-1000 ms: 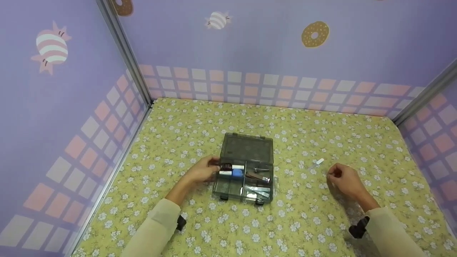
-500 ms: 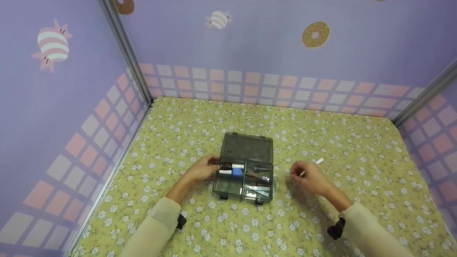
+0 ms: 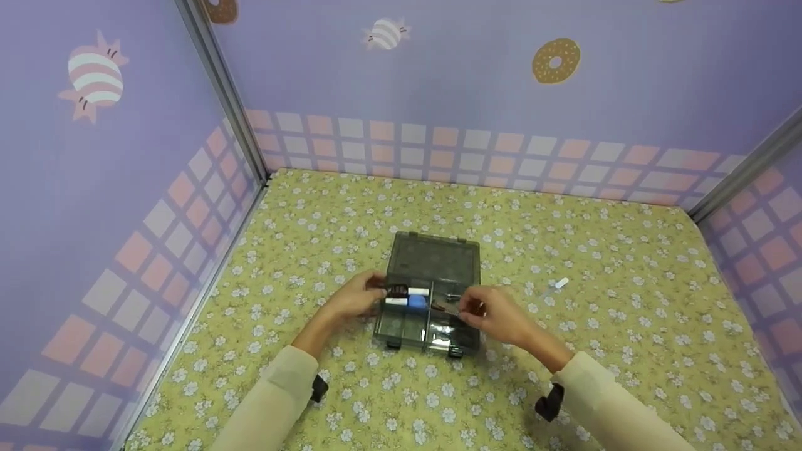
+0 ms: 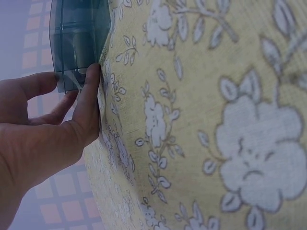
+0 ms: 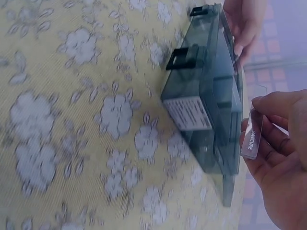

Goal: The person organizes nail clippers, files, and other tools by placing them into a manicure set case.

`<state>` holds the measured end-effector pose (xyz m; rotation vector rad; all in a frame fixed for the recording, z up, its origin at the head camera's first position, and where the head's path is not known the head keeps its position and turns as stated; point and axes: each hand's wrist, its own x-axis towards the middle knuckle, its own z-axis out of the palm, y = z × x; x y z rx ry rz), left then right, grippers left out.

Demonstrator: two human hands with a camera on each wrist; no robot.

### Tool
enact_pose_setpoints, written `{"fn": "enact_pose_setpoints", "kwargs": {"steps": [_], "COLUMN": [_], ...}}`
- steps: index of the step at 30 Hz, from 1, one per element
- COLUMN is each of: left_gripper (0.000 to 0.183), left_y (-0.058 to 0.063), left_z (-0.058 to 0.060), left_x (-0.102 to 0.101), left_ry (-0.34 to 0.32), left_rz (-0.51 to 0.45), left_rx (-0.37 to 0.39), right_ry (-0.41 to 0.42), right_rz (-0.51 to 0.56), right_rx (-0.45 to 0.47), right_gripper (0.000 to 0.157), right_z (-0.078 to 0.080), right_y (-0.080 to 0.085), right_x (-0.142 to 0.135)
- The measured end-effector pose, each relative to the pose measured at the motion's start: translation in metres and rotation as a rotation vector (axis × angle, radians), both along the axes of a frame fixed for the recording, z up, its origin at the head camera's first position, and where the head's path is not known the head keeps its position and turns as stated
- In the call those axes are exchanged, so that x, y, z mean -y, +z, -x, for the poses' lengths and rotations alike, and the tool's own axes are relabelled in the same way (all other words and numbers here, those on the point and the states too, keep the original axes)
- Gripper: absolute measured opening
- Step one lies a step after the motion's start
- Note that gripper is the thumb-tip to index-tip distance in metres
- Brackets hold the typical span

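A smoky clear plastic box (image 3: 401,329) stands on the cloth with its lid (image 3: 433,258) folded back. My left hand (image 3: 356,299) grips its left side, thumb and fingers on either side of the wall in the left wrist view (image 4: 72,57). My right hand (image 3: 498,313) is over the box's right compartments. Between thumb and fingers it pinches a clear nail file (image 5: 251,136) printed MANICURE. In the box's upper left lie a dark red-labelled item (image 3: 396,291), white tubes (image 3: 418,292) and a blue piece (image 3: 416,302). A brownish item (image 3: 443,307) lies beside the right fingertips.
A thin clear stick with a white end (image 3: 561,284) lies on the flowered cloth (image 3: 626,263) right of the box. Two dark latches (image 5: 182,60) project from the box's front. Purple walls (image 3: 451,75) enclose the table at the back and sides.
My right hand has moved left, from the cloth beside the clear stick to above the box's right side, bringing the nail file with it. The left hand has kept its place.
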<state>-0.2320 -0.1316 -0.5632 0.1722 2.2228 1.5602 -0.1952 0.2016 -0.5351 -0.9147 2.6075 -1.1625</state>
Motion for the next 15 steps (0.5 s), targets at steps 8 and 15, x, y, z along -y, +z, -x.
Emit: {"fn": "enact_pose_setpoints", "kwargs": {"steps": [8,15], "left_gripper": [0.045,0.043], "left_y": [0.000,0.002], "left_z": [0.001,0.002], "left_x": [-0.001,-0.001], "left_ry": [0.002,-0.009], "left_rz": [-0.015,0.014], "left_rx": [-0.001,-0.032], "right_ry": [-0.005,-0.132], "right_rz": [-0.001,-0.029], "right_rx": [-0.012,-0.078], "right_gripper": [0.006,0.013], "right_z": [0.000,0.015], "right_y": [-0.004,-0.005], "right_x": [0.004,-0.034]}}
